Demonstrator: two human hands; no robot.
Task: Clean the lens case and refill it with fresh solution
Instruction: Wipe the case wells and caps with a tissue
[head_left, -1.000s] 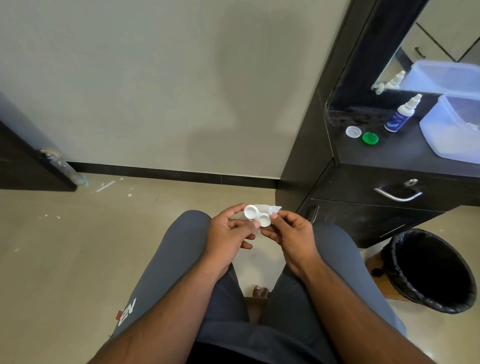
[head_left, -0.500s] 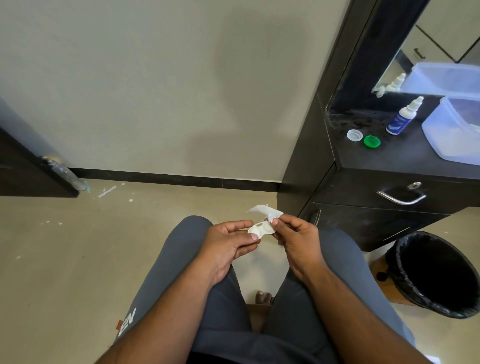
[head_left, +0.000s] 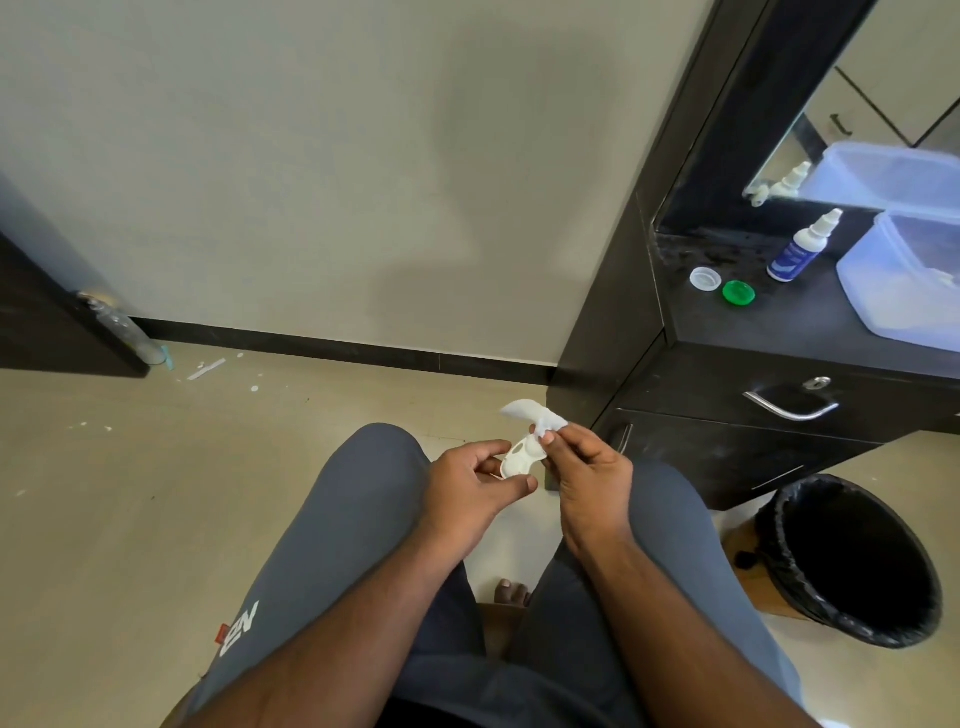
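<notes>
Beside dark worktop (head_left: 810, 332) bearing solution bottle (head_left: 797, 249) and two caps (head_left: 722, 286): lens case (head_left: 522, 457) held above lap, pinched in left hand (head_left: 470, 488) fingers; tissue (head_left: 532, 415) gripped by right hand (head_left: 587, 467).

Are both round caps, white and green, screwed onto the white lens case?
No: the white cap and green cap lie on the dark dresser top, off the white lens case.

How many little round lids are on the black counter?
2. A white lid and a green lid lie side by side on the counter, left of the solution bottle. None seem hidden.
</notes>
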